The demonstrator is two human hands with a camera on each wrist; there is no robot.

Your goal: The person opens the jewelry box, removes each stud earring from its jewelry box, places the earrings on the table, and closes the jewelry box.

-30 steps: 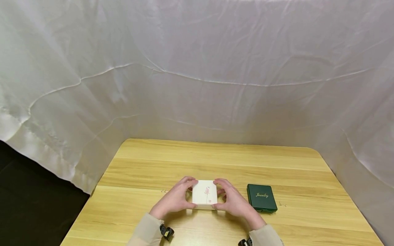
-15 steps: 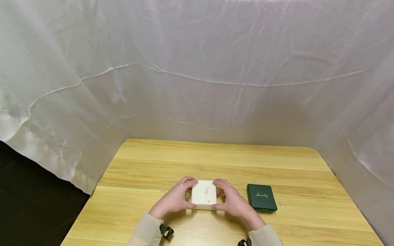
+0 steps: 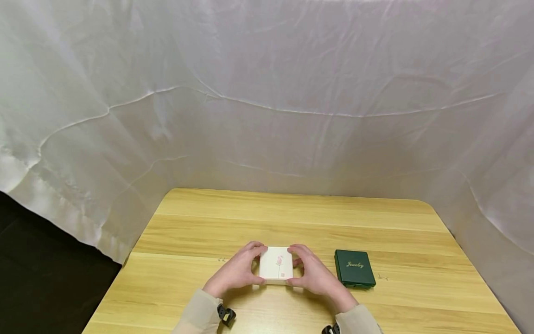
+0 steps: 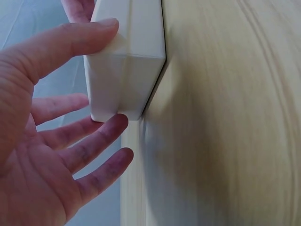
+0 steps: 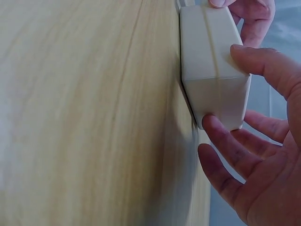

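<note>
A small square white gift box (image 3: 276,263) with a pink flower on its lid lies on the wooden table, between both hands. My left hand (image 3: 238,270) grips its left side, thumb at the near edge and fingers toward the far corner. On the opposite side my right hand (image 3: 314,273) holds it the same way. In the left wrist view the thumb presses near the upper edge of the white box (image 4: 141,82), and a thin cream seam runs around its side. The right wrist view shows the same seam on the box (image 5: 197,47), with a fingertip touching its side wall.
A dark green box (image 3: 355,273) lettered "Jewelry" lies on the wooden table (image 3: 292,218) to the right of the right hand. Small dark marks show on the tabletop at both sides. Pale cloth (image 3: 267,139) hangs behind the table and along its sides.
The white box's top has sunk slightly, with less of its front face showing, and the fingers of both hands have come down with it. The green box has stayed still.
</note>
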